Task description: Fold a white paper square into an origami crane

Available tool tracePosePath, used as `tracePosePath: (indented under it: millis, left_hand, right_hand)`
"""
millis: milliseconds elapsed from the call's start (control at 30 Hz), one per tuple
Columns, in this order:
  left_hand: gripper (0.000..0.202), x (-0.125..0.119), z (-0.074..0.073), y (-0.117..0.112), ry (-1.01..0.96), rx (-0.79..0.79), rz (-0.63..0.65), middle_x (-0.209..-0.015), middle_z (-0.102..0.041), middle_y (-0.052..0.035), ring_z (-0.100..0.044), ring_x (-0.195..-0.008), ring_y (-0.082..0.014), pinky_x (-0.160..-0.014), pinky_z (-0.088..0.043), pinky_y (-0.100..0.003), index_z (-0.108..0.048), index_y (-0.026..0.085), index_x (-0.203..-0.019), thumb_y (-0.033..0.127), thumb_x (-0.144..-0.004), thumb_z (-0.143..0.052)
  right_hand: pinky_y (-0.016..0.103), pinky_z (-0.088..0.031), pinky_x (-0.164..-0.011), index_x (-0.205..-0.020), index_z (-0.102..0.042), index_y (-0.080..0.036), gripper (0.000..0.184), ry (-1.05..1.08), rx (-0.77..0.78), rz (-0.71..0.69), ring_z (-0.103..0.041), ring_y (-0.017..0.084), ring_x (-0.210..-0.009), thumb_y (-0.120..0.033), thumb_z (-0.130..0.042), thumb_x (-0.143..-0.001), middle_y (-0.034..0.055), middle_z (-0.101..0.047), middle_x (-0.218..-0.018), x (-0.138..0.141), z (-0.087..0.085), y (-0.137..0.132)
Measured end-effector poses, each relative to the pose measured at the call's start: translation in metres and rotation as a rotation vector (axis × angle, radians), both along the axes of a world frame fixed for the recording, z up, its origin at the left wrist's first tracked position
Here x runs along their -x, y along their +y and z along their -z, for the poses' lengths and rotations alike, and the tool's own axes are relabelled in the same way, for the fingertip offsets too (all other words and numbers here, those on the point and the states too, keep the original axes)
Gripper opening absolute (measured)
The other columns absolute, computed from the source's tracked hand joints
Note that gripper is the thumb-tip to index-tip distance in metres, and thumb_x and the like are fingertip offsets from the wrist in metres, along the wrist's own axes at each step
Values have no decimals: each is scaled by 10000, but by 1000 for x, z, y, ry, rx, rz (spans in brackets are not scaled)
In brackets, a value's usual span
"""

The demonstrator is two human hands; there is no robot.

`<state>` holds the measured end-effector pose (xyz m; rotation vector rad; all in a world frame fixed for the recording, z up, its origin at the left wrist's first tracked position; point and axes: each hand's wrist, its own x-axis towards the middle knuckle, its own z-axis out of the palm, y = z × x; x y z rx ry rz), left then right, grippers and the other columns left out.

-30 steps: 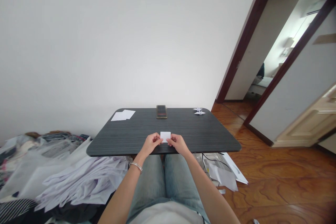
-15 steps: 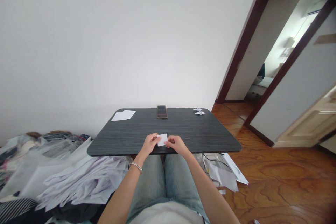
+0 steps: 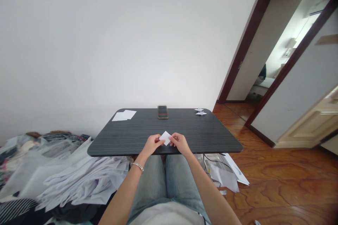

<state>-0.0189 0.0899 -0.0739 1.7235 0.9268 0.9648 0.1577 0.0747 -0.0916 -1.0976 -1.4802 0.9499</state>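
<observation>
The fingers (image 3: 159, 142) of the left hand (image 3: 151, 145) and the right hand (image 3: 181, 144) pinch opposite sides of a small white paper square (image 3: 165, 138), turned diamond-wise between them, held over the dark wood-grain worktop (image 3: 200, 135).

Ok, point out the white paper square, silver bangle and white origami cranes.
White paper square (image 3: 166, 138), head view, exposed middle.
Silver bangle (image 3: 137, 166), head view, front curve.
White origami cranes (image 3: 201, 113), head view, nearer crane's body.
</observation>
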Motion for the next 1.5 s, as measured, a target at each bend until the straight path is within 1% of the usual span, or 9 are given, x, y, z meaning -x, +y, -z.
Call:
tracePosePath:
  millis: [167,300,500,633,867,1000,1233,1367,1500]
  left_hand:
    - [243,0,4,1,-3,11,37,-604,-596,2,-517,-548,-123,-529,-356,-219,-569,129,-695,356,-683,-654]
    - [221,0,2,0,-14,18,67,-653,-614,-14,-538,-576,-126,-563,-386,-227,-581,123,-754,318,-684,-658]
    - [241,-1,-3,-3,-19,16,79,-648,-619,-22,-553,-583,-136,-583,-410,-236,-596,118,-780,352,-724,-615]
    - [298,-1,-4,-3,-19,-11,22,-579,-558,7,-493,-540,-114,-547,-362,-217,-579,124,-688,395,-794,-510]
    - [294,3,-3,-4,-10,-34,-31,-496,-425,57,-330,-455,-71,-459,-217,-201,-505,136,-611,373,-783,-531]
    - [289,1,-2,-3,-30,-27,-20,-507,-438,53,-350,-460,-70,-461,-229,-196,-495,136,-607,362,-784,-531]
    - [195,1,-2,-4,-101,-11,22,-650,-584,4,-530,-588,-110,-573,-378,-209,-547,131,-795,316,-752,-595]
    - [341,3,-3,-4,-136,-19,-9,-594,-547,38,-521,-555,-103,-556,-371,-203,-540,143,-1060,289,-757,-600]
    - [391,3,-3,-4,-149,-17,-11,-649,-594,5,-544,-605,-115,-574,-396,-209,-569,135,-1112,258,-744,-615]
  right_hand:
    - [211,-389,-432,-623,-581,-174,310,-43,16,-64,-557,127,-440,-453,-579,-757,10,-636,-519,2,1,-1]
    - [209,-372,-427,-615,-583,-177,330,-51,5,-45,-537,123,-425,-441,-517,-803,4,-618,-497,2,1,0]
    - [215,-390,-439,-590,-554,-184,319,-52,-10,-19,-533,125,-414,-436,-541,-786,2,-613,-491,0,3,0]
    - [217,-412,-445,-593,-544,-185,322,-48,4,-46,-548,127,-418,-451,-548,-774,6,-624,-509,1,4,0]
    - [224,-430,-476,-626,-572,-180,282,-34,22,-114,-575,132,-452,-440,-607,-732,-4,-630,-529,3,1,-1]
    - [226,-431,-476,-617,-567,-178,295,-16,28,-117,-572,131,-447,-446,-610,-731,-7,-620,-504,3,0,-1]
    - [214,-408,-442,-636,-539,-178,268,46,31,-93,-568,125,-452,-414,-651,-695,-13,-615,-525,3,2,0]
    - [202,-395,-429,-750,-560,-172,231,81,29,-93,-592,129,-477,-384,-644,-707,-22,-620,-547,2,0,-2]
    - [209,-413,-448,-841,-559,-173,214,128,20,-82,-581,119,-460,-349,-622,-736,-37,-611,-526,1,-3,-4]
